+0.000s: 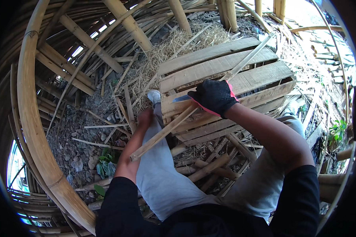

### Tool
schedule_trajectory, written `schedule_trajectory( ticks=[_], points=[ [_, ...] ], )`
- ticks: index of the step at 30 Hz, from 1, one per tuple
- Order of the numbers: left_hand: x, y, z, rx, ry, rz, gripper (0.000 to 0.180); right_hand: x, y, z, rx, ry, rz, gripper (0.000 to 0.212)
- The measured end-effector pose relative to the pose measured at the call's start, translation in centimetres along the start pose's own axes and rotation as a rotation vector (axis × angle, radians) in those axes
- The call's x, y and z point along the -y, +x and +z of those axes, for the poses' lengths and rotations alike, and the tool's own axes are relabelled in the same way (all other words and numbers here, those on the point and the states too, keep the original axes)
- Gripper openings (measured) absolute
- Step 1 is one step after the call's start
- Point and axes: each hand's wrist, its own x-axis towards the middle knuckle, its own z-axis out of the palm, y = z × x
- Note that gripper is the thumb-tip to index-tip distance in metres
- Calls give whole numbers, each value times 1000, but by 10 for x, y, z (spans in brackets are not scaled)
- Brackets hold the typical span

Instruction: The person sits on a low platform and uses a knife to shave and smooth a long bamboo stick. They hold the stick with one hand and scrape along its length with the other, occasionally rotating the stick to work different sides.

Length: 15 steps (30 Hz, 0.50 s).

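Note:
My right hand (214, 98), in a black glove with a pinkish-red edge, is closed around a knife; its handle is hidden in the fist. The bluish-grey knife blade (181, 98) points left. A long split bamboo strip (164, 132) slants across the slatted wooden crate (225, 71), passing at my right fist, with its near end over my left forearm. Whether the fist also grips the strip is unclear. My bare left hand (145, 118) hangs low beside my left shin, near a thin upright wooden slat (129, 103). Its fingers are blurred and partly hidden.
Straw (194, 41) lies heaped behind the crate. Bamboo poles (128, 23) lean along the back left, and a thick curved pole (29, 102) rises at the left. Cut bamboo pieces (211, 168) litter the ground between my legs. Leafy green plants (338, 132) grow at the right.

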Motion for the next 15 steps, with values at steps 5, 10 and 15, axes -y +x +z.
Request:
schedule_trajectory(
  ticks=[5, 10, 15],
  points=[
    [1, 6, -67, 485, -451, -239, 38, -1, 2, -4, 104, -5, 48, 47],
    [-72, -63, -220, 645, -1262, -383, 53, -6, -1, 2, -3, 32, 12, 50],
    [-122, -123, -238, 914, -1326, -59, 70, -7, -4, 8, -64, -9, -55, 42]
  ],
)
